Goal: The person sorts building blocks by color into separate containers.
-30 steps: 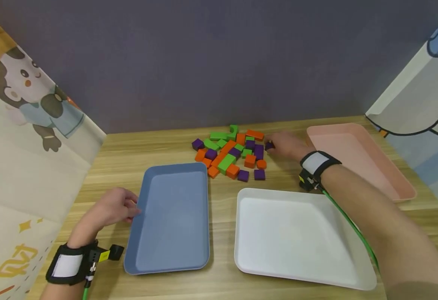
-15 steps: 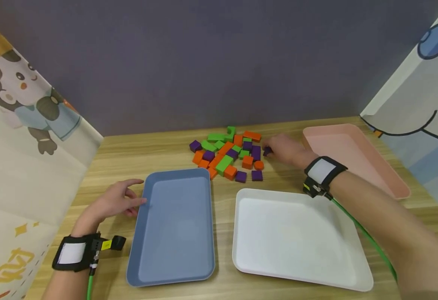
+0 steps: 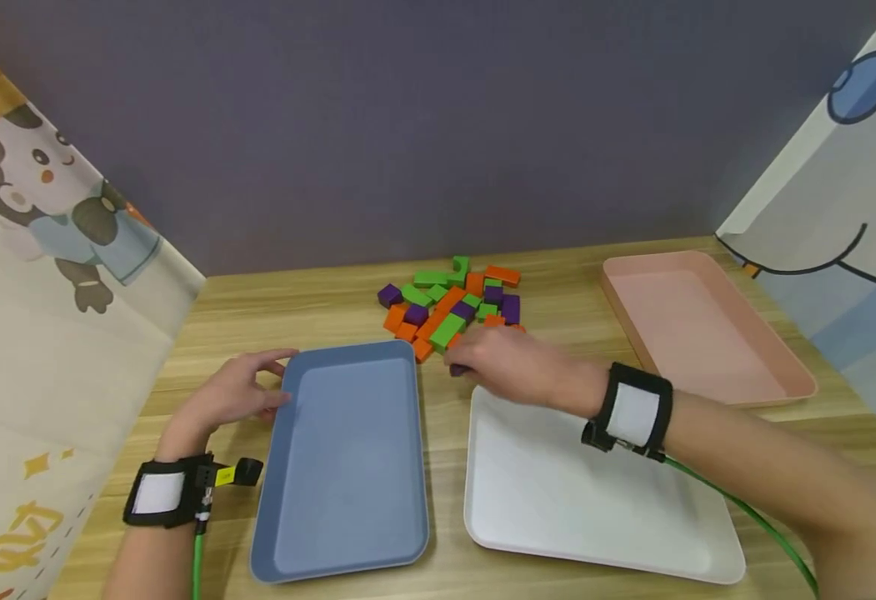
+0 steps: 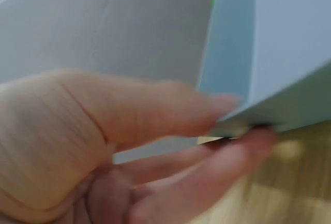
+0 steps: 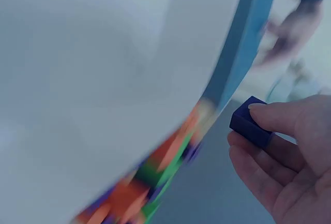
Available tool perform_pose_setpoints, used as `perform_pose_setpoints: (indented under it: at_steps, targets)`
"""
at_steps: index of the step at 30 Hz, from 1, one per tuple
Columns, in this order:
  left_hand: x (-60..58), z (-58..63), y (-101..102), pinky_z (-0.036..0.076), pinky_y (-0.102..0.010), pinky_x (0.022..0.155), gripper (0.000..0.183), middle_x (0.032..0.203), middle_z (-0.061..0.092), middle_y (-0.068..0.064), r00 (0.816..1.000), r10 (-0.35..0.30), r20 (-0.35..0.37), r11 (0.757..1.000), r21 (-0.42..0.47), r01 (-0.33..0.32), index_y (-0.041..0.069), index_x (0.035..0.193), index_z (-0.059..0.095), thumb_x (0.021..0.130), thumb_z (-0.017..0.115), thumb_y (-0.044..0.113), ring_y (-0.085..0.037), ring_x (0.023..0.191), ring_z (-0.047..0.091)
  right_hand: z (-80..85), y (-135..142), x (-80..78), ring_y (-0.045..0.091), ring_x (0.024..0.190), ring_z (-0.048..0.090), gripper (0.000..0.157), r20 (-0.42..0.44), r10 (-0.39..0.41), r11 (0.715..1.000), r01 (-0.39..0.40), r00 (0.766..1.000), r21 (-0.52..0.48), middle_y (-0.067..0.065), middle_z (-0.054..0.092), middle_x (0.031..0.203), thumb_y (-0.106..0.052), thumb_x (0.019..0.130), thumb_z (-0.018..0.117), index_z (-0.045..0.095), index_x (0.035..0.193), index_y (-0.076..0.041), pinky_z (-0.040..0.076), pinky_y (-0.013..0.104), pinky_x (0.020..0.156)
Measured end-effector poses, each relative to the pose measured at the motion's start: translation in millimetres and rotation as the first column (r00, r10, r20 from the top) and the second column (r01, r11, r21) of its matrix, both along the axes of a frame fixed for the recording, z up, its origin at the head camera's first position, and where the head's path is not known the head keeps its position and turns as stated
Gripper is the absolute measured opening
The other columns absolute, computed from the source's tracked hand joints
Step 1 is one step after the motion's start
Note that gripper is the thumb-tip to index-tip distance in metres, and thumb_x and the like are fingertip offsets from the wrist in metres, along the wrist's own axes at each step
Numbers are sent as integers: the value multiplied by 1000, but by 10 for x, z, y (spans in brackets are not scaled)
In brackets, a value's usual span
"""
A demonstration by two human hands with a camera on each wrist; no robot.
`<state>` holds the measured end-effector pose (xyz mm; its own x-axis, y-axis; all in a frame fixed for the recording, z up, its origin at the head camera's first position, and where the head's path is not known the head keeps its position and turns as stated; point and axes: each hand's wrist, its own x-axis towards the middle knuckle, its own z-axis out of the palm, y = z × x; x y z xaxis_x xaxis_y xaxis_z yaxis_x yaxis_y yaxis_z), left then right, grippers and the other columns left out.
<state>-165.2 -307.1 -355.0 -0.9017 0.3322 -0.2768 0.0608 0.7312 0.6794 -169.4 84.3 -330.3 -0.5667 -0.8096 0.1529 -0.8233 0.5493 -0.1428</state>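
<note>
My right hand [image 3: 508, 362] pinches a purple block [image 5: 252, 123] between thumb and fingers, above the far edge of the white tray [image 3: 603, 500]. At the left, the blue tray [image 3: 347, 458] lies on the table. My left hand [image 3: 231, 392] pinches its left wall near the far corner; in the left wrist view, the thumb [image 4: 176, 107] is at the rim and fingers touch the outer side. Beyond the trays lies a loose pile of green blocks [image 3: 448, 331], orange blocks [image 3: 503, 275] and purple blocks [image 3: 390, 294]. The right hand partly covers the near blocks.
A pink tray [image 3: 708, 325] stands at the right. The wooden table [image 3: 295, 308] meets a dark wall [image 3: 438, 125] at the back, with printed panels [image 3: 32, 333] on both sides. A green cable [image 3: 753, 512] trails from the right wrist.
My right hand has moved left and nearer, lifting the purple block from the pile's right side. My left hand has spread its fingers and taken hold of the blue tray's wall.
</note>
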Motion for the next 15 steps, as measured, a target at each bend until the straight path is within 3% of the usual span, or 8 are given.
perform_pose_setpoints:
  at_steps: [4, 9, 15]
  targets:
    - [-6, -6, 28, 54, -28, 59, 61, 131, 51, -35, 994, -6, -110, 998, -60, -1, -2, 141, 43, 86, 66, 8, -19, 61, 67, 28, -265, 304, 6, 87, 62, 18, 21, 137, 991, -137, 990, 3, -5, 69, 95, -16, 90, 65, 68, 108, -16, 53, 18, 77]
    - [9, 19, 47, 53, -27, 57, 59, 132, 50, -35, 990, -16, -139, 997, -76, 6, -6, 139, 45, 85, 66, 4, -19, 60, 67, -19, -521, 583, 2, 83, 61, 15, 22, 285, 957, -285, 958, 58, -9, 68, 93, -15, 93, 61, 65, 107, -17, 51, 14, 75]
    - [9, 35, 83, 56, -31, 58, 59, 132, 50, -36, 991, -11, -130, 997, -79, 1, -6, 139, 44, 85, 65, 4, -18, 61, 66, -132, -730, 820, -3, 79, 55, 16, 42, 401, 902, -402, 915, 158, -11, 64, 91, -14, 93, 59, 66, 106, -20, 47, 10, 70]
